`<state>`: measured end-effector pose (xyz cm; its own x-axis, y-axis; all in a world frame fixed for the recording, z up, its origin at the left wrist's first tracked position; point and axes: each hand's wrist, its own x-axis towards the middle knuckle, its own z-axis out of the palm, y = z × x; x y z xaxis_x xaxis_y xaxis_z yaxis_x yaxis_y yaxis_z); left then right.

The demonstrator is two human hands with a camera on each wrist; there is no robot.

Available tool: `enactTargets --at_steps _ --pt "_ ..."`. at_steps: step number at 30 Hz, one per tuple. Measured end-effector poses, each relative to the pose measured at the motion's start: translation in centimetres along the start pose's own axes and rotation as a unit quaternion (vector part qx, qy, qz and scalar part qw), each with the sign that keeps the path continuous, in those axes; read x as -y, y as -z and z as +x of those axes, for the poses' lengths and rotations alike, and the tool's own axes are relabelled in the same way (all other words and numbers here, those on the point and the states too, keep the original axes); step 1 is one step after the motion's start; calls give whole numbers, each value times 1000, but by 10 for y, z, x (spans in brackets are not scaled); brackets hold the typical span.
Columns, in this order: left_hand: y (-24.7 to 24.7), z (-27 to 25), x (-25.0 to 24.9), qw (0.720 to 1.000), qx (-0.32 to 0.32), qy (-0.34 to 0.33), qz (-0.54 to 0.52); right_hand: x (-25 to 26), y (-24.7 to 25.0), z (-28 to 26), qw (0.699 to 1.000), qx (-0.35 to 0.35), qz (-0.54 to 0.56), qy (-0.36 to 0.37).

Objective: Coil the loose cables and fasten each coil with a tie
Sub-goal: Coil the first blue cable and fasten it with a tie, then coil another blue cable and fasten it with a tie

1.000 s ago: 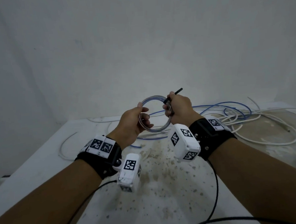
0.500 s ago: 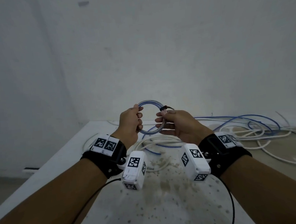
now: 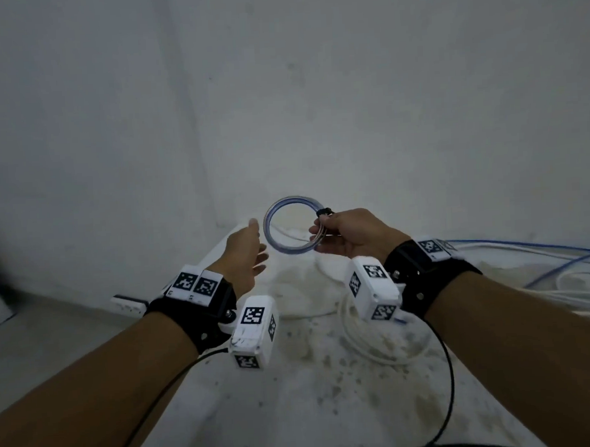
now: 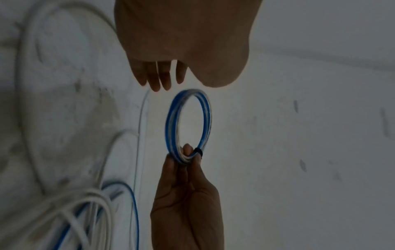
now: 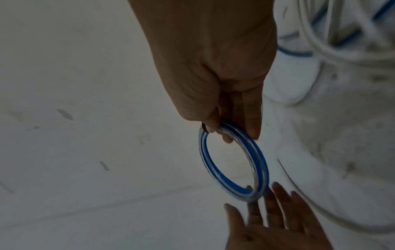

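A small round coil of blue and clear cable (image 3: 287, 203) (image 4: 171, 125) (image 5: 261, 165) hangs in the air above the table's far left corner. A black tie (image 3: 324, 212) (image 4: 198, 151) wraps it at one spot. My right hand (image 3: 347, 232) (image 4: 183, 186) (image 5: 213, 76) pinches the coil between thumb and fingers right beside the tie. My left hand (image 3: 247, 251) (image 4: 162, 79) (image 5: 275, 225) is just left of the coil with fingers straight and spread, apart from it, holding nothing.
Loose white cables (image 3: 379, 352) loop on the stained white table (image 3: 313, 410) under my right wrist. More white and blue cables (image 3: 544, 251) lie tangled at the right. A black wire (image 3: 444, 369) trails from my right wrist. Grey walls stand close behind.
My left hand has let go of the coil and opened beside it. The tie's long tail no longer sticks out. The view has swung to the left.
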<state>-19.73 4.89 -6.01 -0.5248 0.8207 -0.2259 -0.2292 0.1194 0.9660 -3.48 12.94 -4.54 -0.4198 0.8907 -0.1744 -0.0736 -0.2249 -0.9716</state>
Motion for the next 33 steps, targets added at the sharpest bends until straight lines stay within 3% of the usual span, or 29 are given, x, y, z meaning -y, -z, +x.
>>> enactTargets --at_steps 5,9,13,16,20,21,22,23,26,27,29,30,31,33 --pt "40 39 13 995 -34 50 80 -16 -48 94 998 -52 -39 -12" --pt "55 63 24 988 -28 95 119 -36 -72 162 969 -46 -244 0" --pt "61 82 27 985 -20 126 120 -48 -89 193 883 -22 -467 30" --pt "63 88 28 982 -18 133 132 -59 -95 201 842 -12 -535 67" --pt "64 90 28 980 -13 135 144 -62 -97 205 734 52 -668 114" --pt "64 90 28 980 -12 134 145 -63 -93 211 684 51 -712 153" --pt "63 89 28 980 -11 133 146 -64 -88 212 653 49 -737 170" --pt "63 88 28 980 -11 132 145 -61 -84 207 604 55 -778 163" --pt "61 84 27 981 -16 131 145 -50 -63 187 624 -3 -770 133" --pt "61 83 27 980 -18 130 147 -48 -56 178 649 -17 -755 91" --pt "59 80 26 980 -22 127 150 -42 -44 170 762 -47 -646 26" --pt "59 79 26 980 -23 126 151 -42 -38 168 777 -75 -625 13" --pt "58 78 25 980 -24 126 153 -45 -30 172 785 -77 -614 22" --pt "55 75 24 979 -27 124 159 -47 -20 176 740 -46 -671 11"
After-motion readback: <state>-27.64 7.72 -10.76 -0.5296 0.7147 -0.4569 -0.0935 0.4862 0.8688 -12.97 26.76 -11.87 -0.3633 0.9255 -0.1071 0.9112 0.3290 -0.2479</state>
